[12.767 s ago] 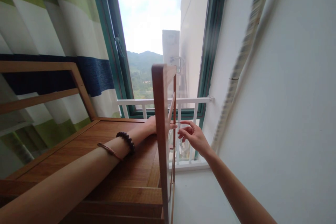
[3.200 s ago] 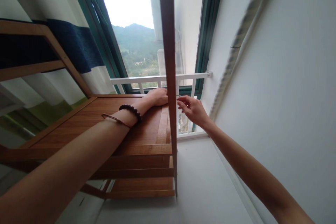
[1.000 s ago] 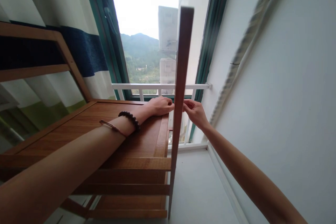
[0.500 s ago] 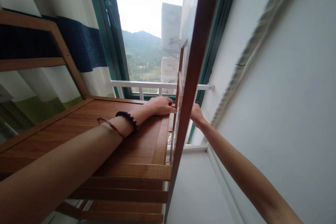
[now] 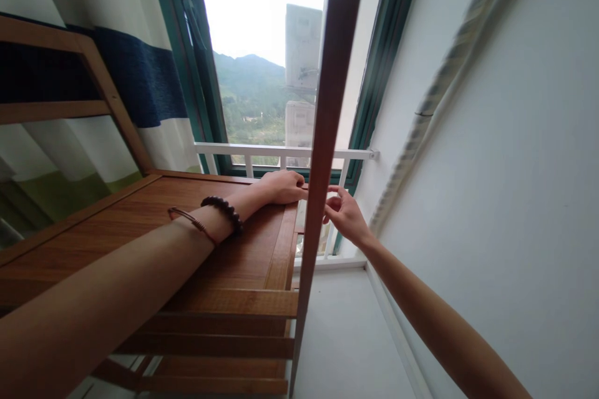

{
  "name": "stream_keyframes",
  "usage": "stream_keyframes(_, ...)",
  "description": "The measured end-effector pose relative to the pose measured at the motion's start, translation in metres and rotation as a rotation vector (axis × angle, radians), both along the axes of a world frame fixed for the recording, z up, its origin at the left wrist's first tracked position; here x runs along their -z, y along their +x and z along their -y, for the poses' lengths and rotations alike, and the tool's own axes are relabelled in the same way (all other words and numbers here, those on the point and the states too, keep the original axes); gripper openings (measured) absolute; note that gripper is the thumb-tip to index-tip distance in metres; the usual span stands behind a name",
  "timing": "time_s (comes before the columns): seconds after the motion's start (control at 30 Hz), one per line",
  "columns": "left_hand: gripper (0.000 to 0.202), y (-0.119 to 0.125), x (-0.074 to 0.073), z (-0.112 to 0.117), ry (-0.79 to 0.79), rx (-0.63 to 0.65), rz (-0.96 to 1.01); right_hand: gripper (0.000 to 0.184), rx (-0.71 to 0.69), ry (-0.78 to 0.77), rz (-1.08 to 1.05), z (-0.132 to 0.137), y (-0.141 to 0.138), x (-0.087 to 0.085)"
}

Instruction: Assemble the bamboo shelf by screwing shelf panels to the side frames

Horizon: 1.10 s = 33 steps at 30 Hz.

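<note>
A wooden shelf rack has a brown board (image 5: 219, 212) and an upright side frame (image 5: 322, 87), seen nearly edge-on. My left hand (image 5: 283, 187), with a dark bead bracelet and a copper-coloured bangle on its wrist, rests over the board's far right corner. Its fingers are curled towards the side frame; whatever is in them is hidden. Across the frame, my right hand (image 5: 349, 218) has its thumb and fingers bent together near the same corner. The frame covers part of its fingertips, and anything small between them cannot be made out.
Behind the rack stand a white railing (image 5: 262, 151) and a green-framed window (image 5: 206, 75). A striped curtain (image 5: 140, 75) hangs at left beside the rack's other wooden end frame (image 5: 116, 103). A gathered curtain (image 5: 435, 93) runs along the white wall (image 5: 515, 168) at right.
The side frame's upper part has shifted left and now appears edge-on. More of my right hand's fingers show beside it. My left hand stays at the corner.
</note>
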<state>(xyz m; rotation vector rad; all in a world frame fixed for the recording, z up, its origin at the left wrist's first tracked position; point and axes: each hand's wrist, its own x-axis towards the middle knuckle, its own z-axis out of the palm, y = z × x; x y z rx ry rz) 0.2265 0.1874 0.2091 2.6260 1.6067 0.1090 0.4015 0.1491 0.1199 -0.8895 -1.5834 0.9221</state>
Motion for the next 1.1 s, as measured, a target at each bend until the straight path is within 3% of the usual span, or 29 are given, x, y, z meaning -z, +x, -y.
stream_keyframes(0.13, 0.046, 0.001, 0.003, -0.002, 0.013, 0.001, 0.021, 0.026, 0.055, 0.08, 0.015, 0.018, -0.008, -0.019)
stream_keyframes(0.23, 0.044, 0.0, 0.006, -0.004, 0.019, 0.0, 0.041, 0.025, 0.074, 0.156, 0.041, 0.02, -0.009, -0.026)
stream_keyframes(0.47, 0.037, -0.003, 0.006, -0.005, -0.01, 0.04, 0.134, 0.026, 0.214, 0.35, 0.167, 0.003, -0.006, -0.046)
stream_keyframes(0.6, 0.036, -0.003, 0.006, -0.005, -0.023, 0.06, 0.138, 0.029, 0.221, 0.29, 0.117, -0.019, -0.006, -0.054)
stream_keyframes(0.7, 0.036, -0.002, 0.005, -0.003, -0.015, 0.047, 0.122, 0.034, 0.205, 0.204, 0.043, -0.042, -0.006, -0.047)
stream_keyframes(0.87, 0.036, 0.0, 0.003, 0.003, -0.002, 0.022, 0.118, 0.032, 0.19, 0.075, 0.017, -0.072, -0.006, -0.014)
stream_keyframes(0.97, 0.035, 0.0, 0.003, 0.005, -0.008, 0.018, 0.139, 0.028, 0.16, 0.041, -0.01, -0.074, -0.004, 0.005)
stream_keyframes(1.1, 0.038, 0.0, 0.004, 0.002, -0.009, 0.034, 0.12, 0.032, 0.151, 0.123, 0.046, -0.066, 0.001, 0.019)
